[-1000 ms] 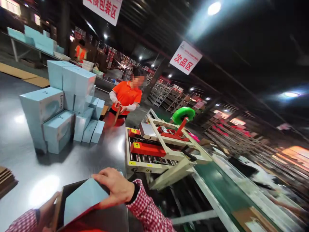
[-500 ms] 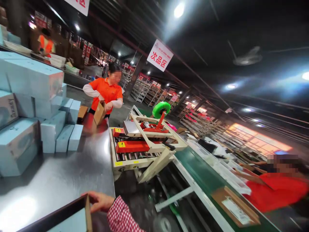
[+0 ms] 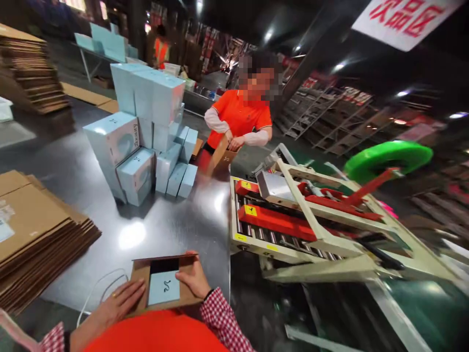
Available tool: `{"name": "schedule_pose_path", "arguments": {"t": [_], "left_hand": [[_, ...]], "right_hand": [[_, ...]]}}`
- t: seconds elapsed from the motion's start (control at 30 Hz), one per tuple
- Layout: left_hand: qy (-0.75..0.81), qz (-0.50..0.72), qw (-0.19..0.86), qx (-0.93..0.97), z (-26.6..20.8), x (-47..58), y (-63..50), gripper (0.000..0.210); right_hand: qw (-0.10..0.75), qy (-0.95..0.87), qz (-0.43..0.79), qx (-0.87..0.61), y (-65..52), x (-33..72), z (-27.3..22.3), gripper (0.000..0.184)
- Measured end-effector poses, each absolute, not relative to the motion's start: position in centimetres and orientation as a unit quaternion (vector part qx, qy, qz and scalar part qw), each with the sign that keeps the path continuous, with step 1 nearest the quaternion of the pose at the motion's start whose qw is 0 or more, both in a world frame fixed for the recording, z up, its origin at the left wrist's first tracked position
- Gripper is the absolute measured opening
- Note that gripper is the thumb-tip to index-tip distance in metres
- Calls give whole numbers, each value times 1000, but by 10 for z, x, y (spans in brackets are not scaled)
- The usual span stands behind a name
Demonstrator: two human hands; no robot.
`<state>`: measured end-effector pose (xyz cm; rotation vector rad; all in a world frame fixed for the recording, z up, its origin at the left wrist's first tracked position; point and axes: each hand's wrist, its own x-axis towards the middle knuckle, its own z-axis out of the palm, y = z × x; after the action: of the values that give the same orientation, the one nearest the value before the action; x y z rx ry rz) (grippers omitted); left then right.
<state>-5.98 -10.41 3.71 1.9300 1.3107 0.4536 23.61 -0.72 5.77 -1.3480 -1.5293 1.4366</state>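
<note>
"beauty" print on blue box stack (image 3: 120, 142) at 11 o'clock; left hand (image 3: 120, 303) now in view, fingers flat, right hand (image 3: 192, 278) fingers curled, both on carton (image 3: 163, 283).

Hanging sign (image 3: 403, 17), upper right of the frame: red characters on white, cut off at the top, reading 次品区.
Pale blue box (image 3: 113, 142) in the stack, left of centre: "Beauty" printed up its side edge.
Yellow stickers (image 3: 250, 210) on the red machine bars: too small to read.

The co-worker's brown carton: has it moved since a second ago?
Yes. The co-worker's carton has come down from hand height onto the steel table, beside the light blue boxes.
</note>
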Motion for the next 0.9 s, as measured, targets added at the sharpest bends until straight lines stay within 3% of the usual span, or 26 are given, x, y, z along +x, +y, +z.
{"name": "schedule_pose_path", "arguments": {"t": [0.1, 0.2, 0.5, 0.63, 0.8, 0.83, 0.9], "left_hand": [[511, 128, 423, 737, 80, -49, -83, 53], [562, 182, 447, 671, 104, -44, -75, 58], [639, 315, 468, 523, 98, -45, -63, 96], [622, 334, 455, 542, 93, -42, -60, 72], [617, 382, 426, 542, 78, -12, -57, 44], [613, 389, 424, 542, 77, -4, -52, 37], [597, 405, 427, 545, 75, 14, -40, 31]], "right_hand": [[294, -598, 543, -510, -2, 240, 56, 67], [280, -610, 544, -504, 5, 244, 52, 64], [241, -668, 528, -466, 15, 264, 53, 60], [259, -664, 531, -458, 45, 272, 58, 52], [368, -658, 477, -453, 88, 256, 126, 43], [361, -694, 432, -449, 83, 246, 139, 44], [268, -790, 352, -425, 54, 219, 151, 52]]}}
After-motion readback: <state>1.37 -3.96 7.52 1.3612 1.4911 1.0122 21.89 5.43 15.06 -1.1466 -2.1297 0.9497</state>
